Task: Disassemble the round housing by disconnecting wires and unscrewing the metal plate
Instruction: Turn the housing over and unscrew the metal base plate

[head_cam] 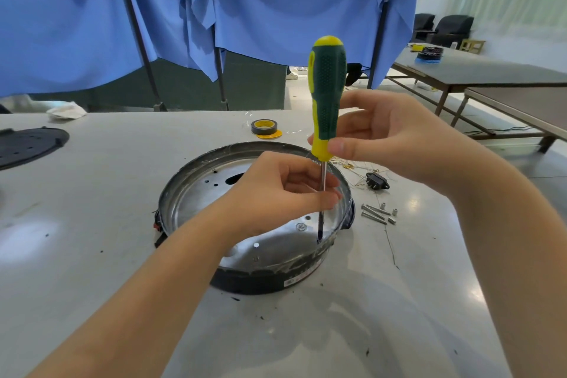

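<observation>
Upright screwdriver (326,95): right hand (389,138) grips handle, left hand (276,190) pinches shaft.

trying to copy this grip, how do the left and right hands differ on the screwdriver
The left hand pinches the bare metal shaft low down, inside the round housing; the right hand grips the yellow base of the handle, higher up. The left hand's fingers curl tightly round the shaft, while the right's lie looser. Both hold the same upright screwdriver.
</observation>
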A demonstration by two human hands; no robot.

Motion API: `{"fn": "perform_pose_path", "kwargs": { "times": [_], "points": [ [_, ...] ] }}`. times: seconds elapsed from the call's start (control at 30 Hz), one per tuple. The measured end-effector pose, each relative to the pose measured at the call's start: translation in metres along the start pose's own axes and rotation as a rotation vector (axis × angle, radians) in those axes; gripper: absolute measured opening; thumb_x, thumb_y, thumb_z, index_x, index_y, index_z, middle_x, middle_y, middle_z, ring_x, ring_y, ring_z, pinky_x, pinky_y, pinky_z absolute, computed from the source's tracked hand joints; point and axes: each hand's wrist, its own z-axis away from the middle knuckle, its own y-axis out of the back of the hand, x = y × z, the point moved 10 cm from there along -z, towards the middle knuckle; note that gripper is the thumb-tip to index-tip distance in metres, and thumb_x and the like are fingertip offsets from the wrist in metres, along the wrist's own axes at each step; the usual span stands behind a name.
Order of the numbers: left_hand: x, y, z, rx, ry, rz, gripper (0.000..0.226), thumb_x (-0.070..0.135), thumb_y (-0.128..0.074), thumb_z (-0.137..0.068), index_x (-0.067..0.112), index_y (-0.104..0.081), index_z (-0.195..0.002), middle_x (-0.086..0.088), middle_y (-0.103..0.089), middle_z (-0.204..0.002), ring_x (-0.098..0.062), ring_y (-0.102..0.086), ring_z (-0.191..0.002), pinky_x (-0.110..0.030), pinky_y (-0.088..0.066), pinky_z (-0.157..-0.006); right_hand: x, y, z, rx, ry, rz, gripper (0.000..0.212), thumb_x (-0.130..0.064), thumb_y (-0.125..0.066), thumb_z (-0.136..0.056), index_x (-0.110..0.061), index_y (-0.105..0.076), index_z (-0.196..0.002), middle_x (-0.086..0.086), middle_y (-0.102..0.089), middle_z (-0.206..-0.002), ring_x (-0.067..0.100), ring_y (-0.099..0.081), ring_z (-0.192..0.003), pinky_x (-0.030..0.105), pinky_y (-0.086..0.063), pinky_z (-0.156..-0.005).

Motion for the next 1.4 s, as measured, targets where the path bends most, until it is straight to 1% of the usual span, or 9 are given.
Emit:
{"fn": "perform_pose_path", "kwargs": {
  "times": [0.13,0.33,0.47,0.67,0.83,1.0,1.13,1.3,1.4],
  "points": [
    [-0.002,0.001,0.001,-0.006,0.019,0.022,0.022,-0.005,-0.070,-0.083,0.010,-0.074,-0.098,-0.005,-0.078,-0.087,-0.016,-0.075,-0.083,-0.019,-0.056,-0.077,0.002,0.000,0.000,-0.011,-0.017,0.000,0.044,0.003,-0.064,-0.085,-0.013,-0.054,-0.124,0.006,-0.075,-0.100,0.017,-0.072,-0.093,0.019,-0.055,-0.080],
    [0.000,0.009,-0.001,0.085,-0.008,0.002,0.021,0.003,-0.085,-0.068,0.021,-0.074,-0.070,-0.003,-0.075,-0.071,-0.016,-0.073,-0.068,-0.018,-0.056,-0.067,-0.002,-0.006,0.000,-0.040,-0.005,0.022,0.051,-0.026,-0.076,-0.067,-0.024,-0.060,-0.116,-0.004,-0.075,-0.098,0.011,-0.071,-0.096,0.018,-0.054,-0.084],
    [0.000,0.011,-0.003,0.106,-0.018,-0.030,0.024,0.011,-0.090,-0.060,0.025,-0.070,-0.061,0.001,-0.072,-0.065,-0.014,-0.069,-0.063,-0.023,-0.058,-0.067,-0.001,-0.005,-0.002,-0.004,0.004,0.062,0.049,-0.027,-0.077,-0.063,-0.017,-0.066,-0.110,-0.002,-0.075,-0.097,0.012,-0.071,-0.092,0.022,-0.055,-0.085],
    [-0.003,0.002,-0.001,0.008,0.014,-0.040,0.015,0.007,-0.078,-0.079,0.018,-0.075,-0.089,-0.001,-0.077,-0.087,-0.018,-0.074,-0.084,-0.031,-0.059,-0.084,0.000,-0.002,0.000,-0.003,0.000,0.064,0.038,-0.007,-0.071,-0.080,-0.013,-0.063,-0.117,0.000,-0.075,-0.102,0.013,-0.070,-0.097,0.024,-0.054,-0.089],
    [-0.004,0.001,-0.001,0.006,0.018,-0.033,0.016,0.003,-0.077,-0.079,0.014,-0.075,-0.091,-0.004,-0.077,-0.083,-0.017,-0.075,-0.079,-0.023,-0.058,-0.079,0.000,-0.005,0.002,-0.051,-0.013,-0.002,0.046,0.003,-0.063,-0.086,-0.017,-0.054,-0.127,0.000,-0.074,-0.104,0.012,-0.070,-0.100,0.019,-0.053,-0.084],
    [-0.001,0.007,-0.003,0.078,-0.020,-0.038,0.018,0.007,-0.087,-0.066,0.017,-0.072,-0.067,-0.002,-0.074,-0.069,-0.017,-0.071,-0.066,-0.021,-0.058,-0.068,-0.003,-0.007,0.001,-0.040,-0.014,0.062,0.049,-0.030,-0.074,-0.069,-0.028,-0.060,-0.116,-0.007,-0.074,-0.101,0.010,-0.070,-0.097,0.020,-0.054,-0.088],
    [-0.001,0.005,-0.004,0.074,-0.028,-0.055,0.023,0.009,-0.088,-0.064,0.019,-0.067,-0.065,0.002,-0.071,-0.064,-0.012,-0.068,-0.062,-0.020,-0.056,-0.065,-0.005,-0.003,-0.001,0.027,0.015,0.080,0.033,-0.016,-0.075,-0.077,-0.025,-0.067,-0.107,-0.003,-0.073,-0.097,0.014,-0.070,-0.092,0.017,-0.054,-0.083],
    [-0.004,0.003,-0.004,0.022,0.002,-0.134,0.013,0.022,-0.083,-0.075,0.016,-0.072,-0.077,-0.004,-0.074,-0.077,-0.026,-0.072,-0.077,-0.040,-0.059,-0.081,-0.007,0.000,0.000,0.048,0.028,0.041,0.039,-0.002,-0.071,-0.081,-0.014,-0.062,-0.117,0.004,-0.075,-0.098,0.015,-0.072,-0.091,0.023,-0.055,-0.084],
    [-0.005,-0.001,-0.002,-0.051,0.033,-0.214,0.004,0.029,-0.078,-0.080,0.029,-0.074,-0.081,0.004,-0.075,-0.080,-0.018,-0.071,-0.079,-0.035,-0.057,-0.079,-0.009,0.002,0.001,0.063,0.037,0.036,0.041,-0.001,-0.070,-0.081,-0.013,-0.061,-0.119,0.005,-0.074,-0.098,0.015,-0.072,-0.090,0.023,-0.056,-0.083]
  ]
}}
